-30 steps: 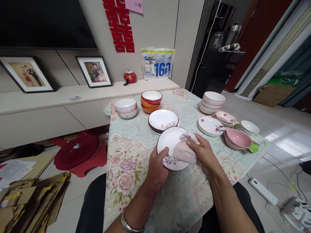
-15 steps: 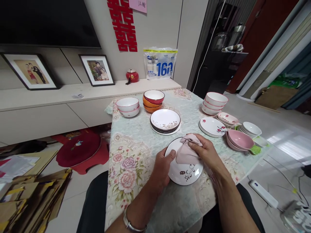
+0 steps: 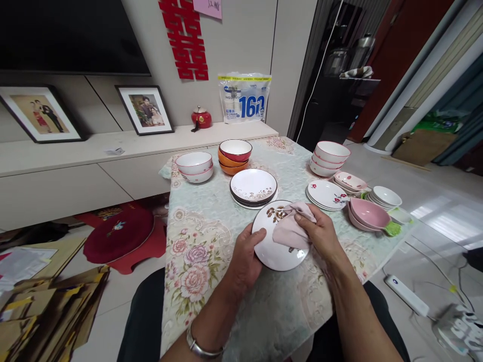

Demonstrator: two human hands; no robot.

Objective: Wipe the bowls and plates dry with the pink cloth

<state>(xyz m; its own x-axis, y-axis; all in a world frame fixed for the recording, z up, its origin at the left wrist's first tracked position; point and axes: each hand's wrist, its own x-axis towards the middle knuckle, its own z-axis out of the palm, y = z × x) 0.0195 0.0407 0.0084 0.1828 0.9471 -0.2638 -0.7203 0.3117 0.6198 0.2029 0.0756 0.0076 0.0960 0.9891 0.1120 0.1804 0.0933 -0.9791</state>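
Observation:
My left hand (image 3: 247, 254) grips the left edge of a white plate (image 3: 277, 256) with a dark rim and brown flower print, thumb on top. The plate is held above the table, tilted toward me. In my right hand (image 3: 319, 229) is a pale pink cloth (image 3: 290, 231), bunched under the thumb and pressed on the plate's upper right. The fingers of my right hand are partly hidden behind the plate. Just beyond it sits a stack of similar plates (image 3: 253, 185) with dark rims.
Around the floral tablecloth (image 3: 204, 221) stand white bowls (image 3: 195, 168), red and orange bowls (image 3: 234, 156), more white bowls (image 3: 330, 157), flower-print plates (image 3: 326, 195), pink bowls (image 3: 370, 213) and small white bowls (image 3: 385, 196). A red stool (image 3: 118, 234) is left of the table.
The plate has been turned between my hands, so its brown flower print now shows at the top. Both hands and the plate have shifted slightly up. The cloth is still on the plate.

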